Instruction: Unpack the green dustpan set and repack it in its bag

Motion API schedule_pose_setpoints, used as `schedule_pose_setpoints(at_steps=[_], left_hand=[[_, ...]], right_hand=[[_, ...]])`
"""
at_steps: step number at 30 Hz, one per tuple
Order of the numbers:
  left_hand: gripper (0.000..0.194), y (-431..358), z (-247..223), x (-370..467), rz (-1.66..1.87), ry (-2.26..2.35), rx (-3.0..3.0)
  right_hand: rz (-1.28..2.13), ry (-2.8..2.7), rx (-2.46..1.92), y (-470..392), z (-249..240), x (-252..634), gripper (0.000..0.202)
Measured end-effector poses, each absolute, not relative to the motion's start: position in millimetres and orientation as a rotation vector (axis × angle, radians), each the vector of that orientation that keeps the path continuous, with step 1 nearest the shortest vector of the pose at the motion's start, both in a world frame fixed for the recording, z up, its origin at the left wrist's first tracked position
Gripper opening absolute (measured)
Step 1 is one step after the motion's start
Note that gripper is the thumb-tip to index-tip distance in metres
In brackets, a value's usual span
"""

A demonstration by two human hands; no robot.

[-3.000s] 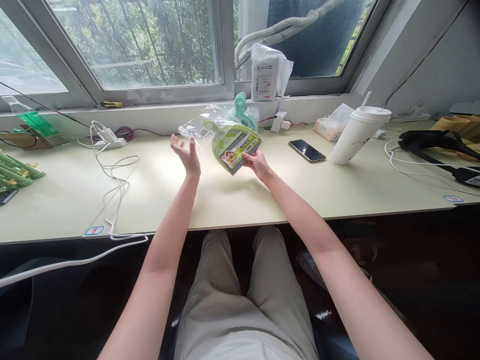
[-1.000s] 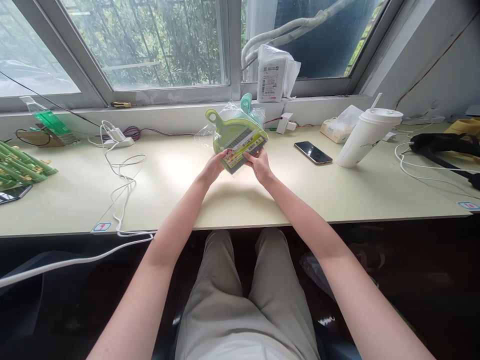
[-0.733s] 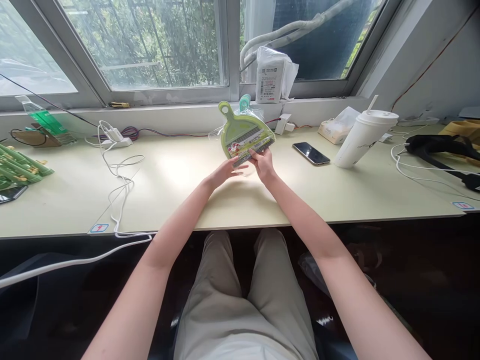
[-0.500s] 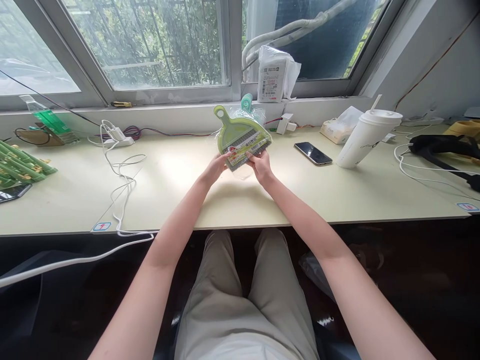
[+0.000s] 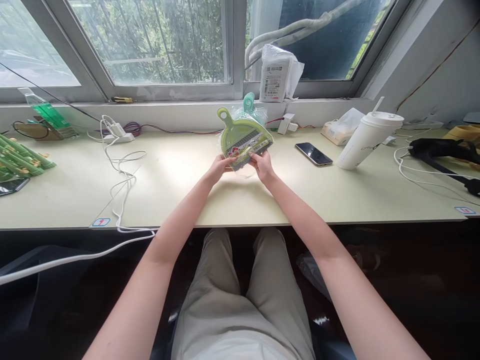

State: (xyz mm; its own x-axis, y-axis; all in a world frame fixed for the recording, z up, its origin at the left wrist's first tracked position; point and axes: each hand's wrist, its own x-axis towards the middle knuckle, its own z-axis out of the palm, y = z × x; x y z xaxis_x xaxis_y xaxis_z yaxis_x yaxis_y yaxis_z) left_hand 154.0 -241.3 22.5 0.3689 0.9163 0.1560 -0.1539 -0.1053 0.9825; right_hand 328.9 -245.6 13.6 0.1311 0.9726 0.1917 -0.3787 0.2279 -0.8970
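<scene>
Both my hands hold a small yellow-green dustpan [image 5: 240, 131] in clear plastic wrap, with a dark-bristled brush and a printed label across its front. It is tilted, its looped handle pointing up and left. My left hand [image 5: 219, 169] grips the lower left edge, thumb over the label. At the lower right edge, my right hand [image 5: 263, 166] pinches the wrap and pan. The fingers behind the pan are hidden. Just behind it, a teal handle [image 5: 248, 102] in clear plastic shows; whether it touches the dustpan I cannot tell.
On the desk [image 5: 168, 200] to the right are a phone [image 5: 313, 153], a white cup with a straw [image 5: 367, 140] and a tissue pack [image 5: 339, 130]. Loose white cables [image 5: 125, 175] run down the left. Further left are green-stemmed bundles [image 5: 22, 157] and a green-liquid bottle [image 5: 48, 112].
The dustpan and both hands have shifted very slightly to the right in view. My left thumb reaches further over the label. The camera view has shifted a little too.
</scene>
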Motion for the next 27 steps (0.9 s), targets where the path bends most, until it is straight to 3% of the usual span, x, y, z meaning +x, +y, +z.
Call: schedule_pose_setpoints(at_steps=[11,17,22,27], left_hand=[[0.047,-237.3,24.4,147.5,1.113,0.823,1.19],[0.056,-228.0,22.2,143.6,1.185,0.847,1.084],[0.041,-219.1,19.9,133.9,1.288,0.909,0.961],[0.045,-217.9,19.2,128.3,1.259,0.935,0.951]], right_hand=[[1.344,-1.051,-0.944,-233.1,11.8,364.6,0.004],[1.24,-1.228,-1.176,-239.2,19.6,373.2,0.022],[0.627,-1.321,-1.411,-241.2,20.3,376.6,0.02],[0.291,-1.554,-1.206,-240.4,15.7,374.5,0.061]])
